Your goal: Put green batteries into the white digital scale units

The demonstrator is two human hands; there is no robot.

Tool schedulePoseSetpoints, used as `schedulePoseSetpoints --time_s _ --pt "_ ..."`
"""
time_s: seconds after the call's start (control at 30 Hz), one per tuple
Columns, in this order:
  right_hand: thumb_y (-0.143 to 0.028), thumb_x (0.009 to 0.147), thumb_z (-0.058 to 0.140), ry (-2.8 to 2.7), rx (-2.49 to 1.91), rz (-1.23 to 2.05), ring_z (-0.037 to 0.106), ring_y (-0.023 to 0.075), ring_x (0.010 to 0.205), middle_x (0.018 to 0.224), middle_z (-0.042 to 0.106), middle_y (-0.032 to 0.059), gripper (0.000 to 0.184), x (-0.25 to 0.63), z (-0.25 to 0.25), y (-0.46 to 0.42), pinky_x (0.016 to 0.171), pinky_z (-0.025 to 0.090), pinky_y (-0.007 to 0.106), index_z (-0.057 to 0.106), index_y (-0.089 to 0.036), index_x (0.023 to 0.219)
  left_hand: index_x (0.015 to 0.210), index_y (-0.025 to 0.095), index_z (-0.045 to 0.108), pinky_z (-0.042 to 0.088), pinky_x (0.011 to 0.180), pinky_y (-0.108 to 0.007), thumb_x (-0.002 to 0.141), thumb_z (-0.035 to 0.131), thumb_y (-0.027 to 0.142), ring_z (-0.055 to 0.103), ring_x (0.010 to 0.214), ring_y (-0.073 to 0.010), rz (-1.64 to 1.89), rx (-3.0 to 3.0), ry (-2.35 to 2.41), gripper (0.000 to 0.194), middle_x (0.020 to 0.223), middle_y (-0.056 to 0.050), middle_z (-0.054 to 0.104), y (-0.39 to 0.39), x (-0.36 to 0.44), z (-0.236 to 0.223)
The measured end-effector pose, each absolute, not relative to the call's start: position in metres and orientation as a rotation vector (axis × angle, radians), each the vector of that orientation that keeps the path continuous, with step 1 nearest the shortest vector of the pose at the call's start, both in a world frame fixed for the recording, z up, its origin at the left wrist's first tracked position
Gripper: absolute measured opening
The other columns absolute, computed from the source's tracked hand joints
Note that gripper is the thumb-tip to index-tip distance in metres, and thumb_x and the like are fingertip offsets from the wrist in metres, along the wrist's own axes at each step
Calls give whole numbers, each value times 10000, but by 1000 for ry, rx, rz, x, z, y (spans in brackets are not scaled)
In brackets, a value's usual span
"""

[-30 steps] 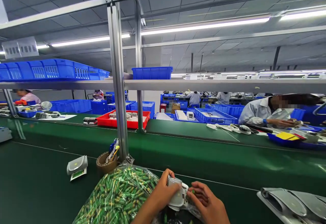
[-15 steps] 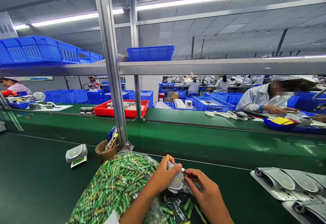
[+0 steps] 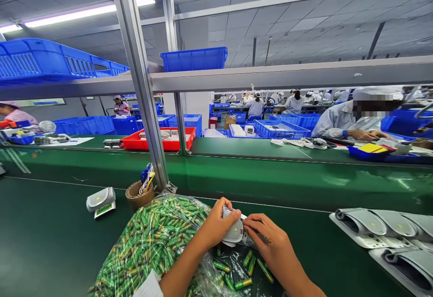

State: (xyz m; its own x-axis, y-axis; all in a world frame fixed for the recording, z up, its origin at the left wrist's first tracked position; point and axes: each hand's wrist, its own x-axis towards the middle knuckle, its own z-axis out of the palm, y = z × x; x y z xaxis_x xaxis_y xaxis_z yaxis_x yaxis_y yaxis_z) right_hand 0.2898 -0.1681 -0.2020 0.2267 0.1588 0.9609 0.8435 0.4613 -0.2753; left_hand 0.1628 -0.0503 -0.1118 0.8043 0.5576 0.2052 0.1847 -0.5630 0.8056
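Observation:
A wrist blood pressure monitor [image 3: 234, 233] with a rounded grey cuff is held above the bench. My left hand [image 3: 219, 226] is closed around its left side, thumb across the top. At its right edge, my right hand [image 3: 265, 238] is closed in a pinch; the fingers hide whatever small part may be between them. Just left and below lies a big clear plastic bag [image 3: 158, 238] full of green-and-gold batteries. Several loose batteries [image 3: 251, 265] rest on dark plastic under my hands.
More grey-cuffed monitors [image 3: 375, 225] stand in rows at right. Another monitor [image 3: 101, 198] lies at left, near a brown cardboard ring [image 3: 137, 195] holding small tools. A metal post [image 3: 142, 80] rises behind the bag. Across the green conveyor [image 3: 257, 175] are a red tray [image 3: 135, 143] and a co-worker [image 3: 341, 116].
The view has shifted slightly, so the shelf and background sit higher. My right fingers have closed in tighter against the monitor's edge, and the white bit beside them shows less. My left hand keeps its hold.

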Motion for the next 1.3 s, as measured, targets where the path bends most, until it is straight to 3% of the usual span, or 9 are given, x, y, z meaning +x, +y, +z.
schedulePoseSetpoints --time_s 0.13,0.27,0.5,0.7,0.9,1.03,1.17,1.3 --pt "-109 1031 545 -1316 -1074 -654 687 80 890 1035 664 51 219 286 -202 -168 748 581 160 683 -194 1178 991 196 510 393 751 -250 855 695 659 464 840 -156 570 2171 551 517 894 -8 507 -49 162 -112" --pt "-126 1059 456 -1360 -1212 -872 686 128 904 1053 677 60 223 281 -199 -168 760 579 246 643 -182 1167 976 193 516 389 759 -250 874 681 592 464 851 -159 580 2200 546 443 890 -12 515 -49 158 -111" --pt "-106 1075 379 -1448 -1252 -1022 593 122 682 833 603 19 253 270 -198 -164 608 481 259 580 -169 1215 943 193 522 362 733 -260 889 609 436 468 829 -159 604 2229 637 264 886 -13 537 -50 151 -111" --pt "-64 1053 323 -1522 -1259 -1067 661 113 692 904 694 28 295 271 -200 -162 609 516 242 554 -160 1209 905 195 539 382 771 -266 906 600 413 503 872 -179 705 2230 636 227 884 -25 582 -49 148 -116" --pt "19 971 330 -1511 -1255 -1159 727 120 773 1067 753 40 406 274 -210 -162 678 572 258 537 -134 1285 909 193 534 365 681 -257 896 590 410 465 745 -143 669 2099 693 225 808 8 533 -46 155 -123" --pt "-32 1028 349 -1443 -1288 -1163 714 117 709 1029 761 55 391 272 -215 -160 639 537 247 513 -114 1374 870 193 512 358 639 -261 826 590 398 461 701 -132 676 2010 739 224 772 12 517 -46 162 -126" --pt "-228 1105 426 -1332 -1269 -871 721 100 709 938 751 18 403 271 -219 -156 613 510 200 459 -144 1498 873 202 485 389 619 -271 721 578 442 493 664 -136 616 1914 751 299 755 10 523 -52 167 -123" --pt "-437 998 571 -1056 -1203 -108 647 97 651 819 660 -2 460 270 -216 -152 619 528 196 552 -154 1360 849 199 482 355 591 -264 619 576 519 449 631 -113 623 1886 758 405 739 15 504 -58 169 -119"
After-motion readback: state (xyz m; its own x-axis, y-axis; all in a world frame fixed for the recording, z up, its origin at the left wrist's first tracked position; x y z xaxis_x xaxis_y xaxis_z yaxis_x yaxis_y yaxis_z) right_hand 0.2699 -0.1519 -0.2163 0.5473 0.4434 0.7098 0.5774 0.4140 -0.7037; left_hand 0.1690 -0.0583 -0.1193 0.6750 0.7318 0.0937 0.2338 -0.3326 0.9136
